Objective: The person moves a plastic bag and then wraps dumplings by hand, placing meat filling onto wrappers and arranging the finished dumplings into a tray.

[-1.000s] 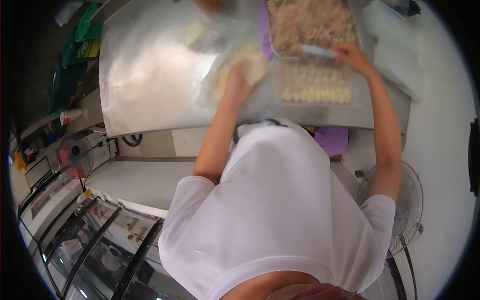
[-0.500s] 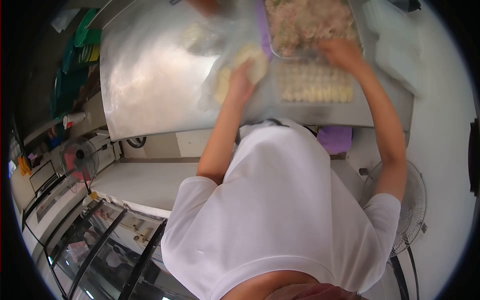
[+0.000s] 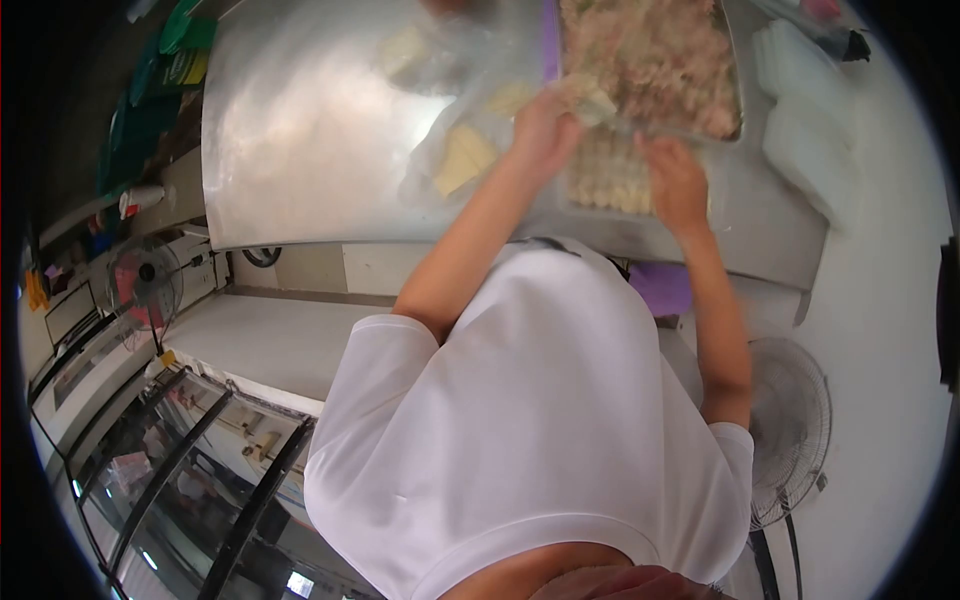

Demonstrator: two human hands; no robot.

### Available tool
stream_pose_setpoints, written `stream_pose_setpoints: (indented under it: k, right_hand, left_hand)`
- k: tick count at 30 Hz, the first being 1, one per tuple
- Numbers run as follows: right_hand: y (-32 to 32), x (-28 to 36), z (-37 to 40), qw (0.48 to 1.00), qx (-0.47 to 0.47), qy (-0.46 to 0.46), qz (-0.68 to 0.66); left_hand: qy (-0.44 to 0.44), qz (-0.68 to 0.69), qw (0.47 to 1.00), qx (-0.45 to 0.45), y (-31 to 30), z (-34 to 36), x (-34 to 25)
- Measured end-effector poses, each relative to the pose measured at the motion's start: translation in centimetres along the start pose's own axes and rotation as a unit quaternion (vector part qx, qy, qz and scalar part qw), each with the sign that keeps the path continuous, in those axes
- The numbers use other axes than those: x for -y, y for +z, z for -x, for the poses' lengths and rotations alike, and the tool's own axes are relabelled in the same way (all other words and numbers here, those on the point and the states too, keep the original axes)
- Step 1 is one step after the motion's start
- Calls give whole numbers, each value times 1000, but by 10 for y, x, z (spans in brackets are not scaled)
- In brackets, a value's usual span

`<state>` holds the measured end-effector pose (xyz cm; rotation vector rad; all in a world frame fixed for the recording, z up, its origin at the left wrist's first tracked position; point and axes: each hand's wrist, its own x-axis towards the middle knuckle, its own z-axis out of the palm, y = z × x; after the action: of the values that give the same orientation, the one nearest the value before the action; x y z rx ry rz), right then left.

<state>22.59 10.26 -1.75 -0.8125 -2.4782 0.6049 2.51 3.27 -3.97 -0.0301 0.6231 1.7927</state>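
Observation:
My left hand [image 3: 548, 130] is closed on a thin pale dough wrapper [image 3: 597, 103], which it holds at the near left corner of a tray of minced meat filling [image 3: 650, 60]. Just below the tray's near edge, my right hand [image 3: 680, 180] has its fingers pinched together; blur hides what is in them. Under and between my hands sits a clear container of small pale filled pieces [image 3: 610, 190] set in rows. A stack of yellowish dough wrappers [image 3: 465, 160] lies on plastic film left of my left hand.
A steel table [image 3: 290, 130] carries everything. Another wrapped pale stack [image 3: 405, 52] lies farther back, near another person's blurred hand [image 3: 445, 5]. White lidded containers [image 3: 805, 150] line the right edge. A fan [image 3: 790, 430] stands near my right elbow.
My left hand has moved right from the wrapper stack, carrying a wrapper to the filling tray. My right hand has drawn back from the filling toward me. The view has shifted slightly.

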Motion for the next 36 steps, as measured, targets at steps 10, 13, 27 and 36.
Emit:
stream_pose_setpoints:
  k: [10, 13, 27, 36]
  right_hand:
    - [-53, 30, 16, 995, -12, 76, 66]
    - [-44, 32, 14, 995, -39, 19, 85]
    - [-78, 49, 6, 993, 18, -38, -108]
    - [-123, 54, -9, 996, 84, 4, 14]
  left_hand:
    - [9, 6, 996, -85, -10, -9, 15]
    - [-44, 58, 997, 4, -4, -8, 13]
    - [164, -629, 704, 286, 34, 27, -53]
    - [317, -728, 564, 230, 12, 19, -37]
